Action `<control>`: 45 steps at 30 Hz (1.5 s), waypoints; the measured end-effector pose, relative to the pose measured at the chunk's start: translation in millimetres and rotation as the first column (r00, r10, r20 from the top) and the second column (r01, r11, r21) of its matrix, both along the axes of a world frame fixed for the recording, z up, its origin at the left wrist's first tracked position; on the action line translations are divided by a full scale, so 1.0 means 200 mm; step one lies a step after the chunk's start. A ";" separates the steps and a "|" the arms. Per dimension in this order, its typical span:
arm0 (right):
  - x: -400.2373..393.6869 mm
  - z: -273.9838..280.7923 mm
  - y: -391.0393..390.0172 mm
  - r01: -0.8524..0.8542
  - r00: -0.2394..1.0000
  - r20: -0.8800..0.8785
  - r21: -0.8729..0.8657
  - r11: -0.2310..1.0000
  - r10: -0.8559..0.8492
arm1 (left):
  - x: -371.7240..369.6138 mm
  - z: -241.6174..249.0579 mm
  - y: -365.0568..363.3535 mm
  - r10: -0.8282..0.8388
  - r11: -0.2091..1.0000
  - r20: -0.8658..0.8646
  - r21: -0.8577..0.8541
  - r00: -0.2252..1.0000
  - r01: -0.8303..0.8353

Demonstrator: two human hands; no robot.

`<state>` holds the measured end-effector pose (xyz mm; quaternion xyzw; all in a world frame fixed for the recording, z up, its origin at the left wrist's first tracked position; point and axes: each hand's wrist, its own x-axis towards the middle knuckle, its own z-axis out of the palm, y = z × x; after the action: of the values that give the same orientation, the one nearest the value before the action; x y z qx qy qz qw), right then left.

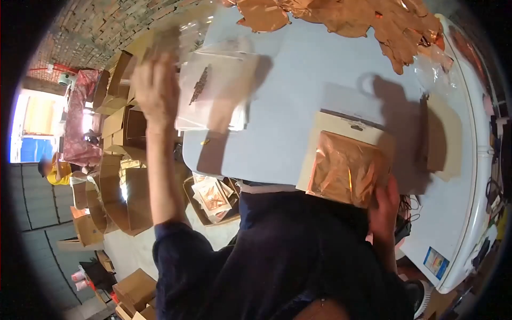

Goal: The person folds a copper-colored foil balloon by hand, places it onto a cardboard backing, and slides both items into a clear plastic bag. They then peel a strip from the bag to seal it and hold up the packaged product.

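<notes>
My right hand (385, 205) grips the lower right edge of a flat packet (346, 168), a copper-coloured folded sheet in clear wrap with a white header card and hang hole, near the table's front edge. My left hand (156, 88) is raised off the left side of the table, blurred by motion; its fingertips and anything in them cannot be made out. Just right of it, clear plastic sleeves (213, 90) lie in a stack on the table, with a dark printed strip on them. Crumpled copper-coloured foil sheets (341, 18) lie along the far edge.
The pale table (288, 80) has a beige card stack (442, 138) at the right. Below its left edge is a box of packets (212, 200). Several cardboard boxes (125, 192) stand on the left. A person in yellow (58, 172) is at the far left.
</notes>
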<state>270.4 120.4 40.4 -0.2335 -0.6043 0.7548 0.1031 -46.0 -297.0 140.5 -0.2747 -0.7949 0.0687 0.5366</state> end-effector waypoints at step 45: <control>-0.35 0.13 0.13 -0.602 0.745 0.373 0.019 0.799 0.553 | 0.95 -0.36 0.68 -0.957 0.289 0.131 0.420 -0.258 -0.860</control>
<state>199.7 146.8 66.0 -0.1570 -0.7056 0.6520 -0.2287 144.0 -160.7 68.9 0.1025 -0.5682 -0.7354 -0.3547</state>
